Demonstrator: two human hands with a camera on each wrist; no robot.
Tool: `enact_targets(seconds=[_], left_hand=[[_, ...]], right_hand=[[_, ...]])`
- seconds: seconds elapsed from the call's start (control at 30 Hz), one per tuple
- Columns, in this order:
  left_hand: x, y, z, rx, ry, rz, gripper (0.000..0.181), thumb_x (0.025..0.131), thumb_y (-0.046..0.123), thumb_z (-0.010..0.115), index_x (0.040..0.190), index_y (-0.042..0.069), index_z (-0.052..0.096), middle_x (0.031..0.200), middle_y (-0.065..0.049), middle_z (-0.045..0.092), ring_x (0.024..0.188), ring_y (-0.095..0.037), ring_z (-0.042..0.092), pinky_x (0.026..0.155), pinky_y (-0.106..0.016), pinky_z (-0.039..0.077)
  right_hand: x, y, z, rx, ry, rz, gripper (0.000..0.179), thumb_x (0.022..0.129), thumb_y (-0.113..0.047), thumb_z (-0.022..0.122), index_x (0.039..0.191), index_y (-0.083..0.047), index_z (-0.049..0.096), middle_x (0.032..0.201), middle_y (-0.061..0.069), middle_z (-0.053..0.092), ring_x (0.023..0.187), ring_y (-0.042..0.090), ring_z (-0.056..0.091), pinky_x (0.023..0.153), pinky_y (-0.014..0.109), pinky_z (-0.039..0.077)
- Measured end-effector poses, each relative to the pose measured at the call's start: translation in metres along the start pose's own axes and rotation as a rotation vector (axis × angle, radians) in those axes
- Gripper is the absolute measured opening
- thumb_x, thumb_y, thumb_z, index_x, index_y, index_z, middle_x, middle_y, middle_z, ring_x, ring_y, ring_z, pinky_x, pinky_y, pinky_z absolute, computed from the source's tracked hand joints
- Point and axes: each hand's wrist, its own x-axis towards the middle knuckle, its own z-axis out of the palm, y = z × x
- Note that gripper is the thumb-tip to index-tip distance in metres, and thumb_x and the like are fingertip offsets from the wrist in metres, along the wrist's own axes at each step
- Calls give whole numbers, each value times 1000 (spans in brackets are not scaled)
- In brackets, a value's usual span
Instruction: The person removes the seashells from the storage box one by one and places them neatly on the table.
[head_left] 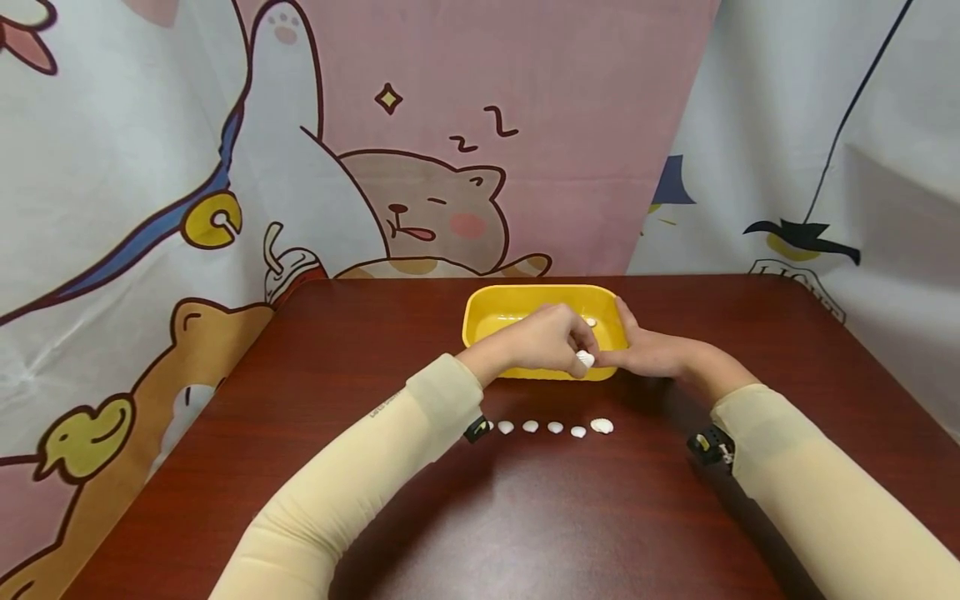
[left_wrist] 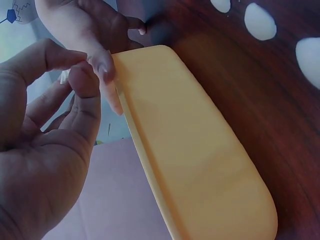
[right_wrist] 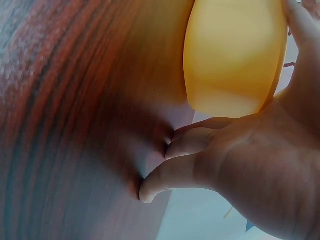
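Observation:
A yellow tray (head_left: 480, 304) stands near the table's far edge, with a small white piece (head_left: 591, 322) inside. My left hand (head_left: 546, 340) reaches over its near side and pinches a white seashell (head_left: 585, 359) between thumb and fingertips. In the left wrist view those fingers mostly cover the seashell (left_wrist: 64, 76). At the tray's right end rests my right hand (head_left: 654, 350), its thumb along the near rim. The right wrist view shows its fingers (right_wrist: 167, 175) stretched down to the table beside the tray (right_wrist: 230, 60).
Several white seashells (head_left: 555, 427) lie in a row on the dark wooden table (head_left: 570, 517), nearer than the tray. A larger seashell (head_left: 602, 426) ends the row at the right; my left wrist overlaps its left end. A cartoon-printed cloth (head_left: 585, 125) hangs behind.

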Motion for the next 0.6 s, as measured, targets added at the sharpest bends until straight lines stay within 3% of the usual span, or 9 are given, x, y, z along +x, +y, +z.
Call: enact_targets(seconds=[0.27, 0.43, 0.6], left_hand=[[-1, 2, 1, -34, 5, 5, 7, 93, 11, 77, 100, 11, 80, 90, 4, 76, 80, -6, 64, 74, -15, 51], [0, 1, 2, -104, -15, 10, 6, 93, 7, 76, 99, 8, 77, 87, 1, 77, 76, -6, 72, 79, -24, 61], [0, 1, 4, -225, -57, -8, 6, 96, 1, 71, 102, 3, 72, 92, -12, 79, 79, -22, 80, 79, -33, 66]], right_hand=[[-1, -1, 1, -19, 18, -2, 134, 96, -65, 66, 159, -16, -41, 173, 34, -6, 158, 52, 11, 126, 77, 8], [0, 1, 1, -26, 20, -2, 133, 97, -64, 66, 159, -14, -41, 172, 35, -3, 155, 51, 16, 126, 77, 10], [1, 1, 0, 5, 2, 7, 132, 97, -61, 65, 158, -15, -42, 169, 33, 2, 153, 50, 17, 126, 77, 9]])
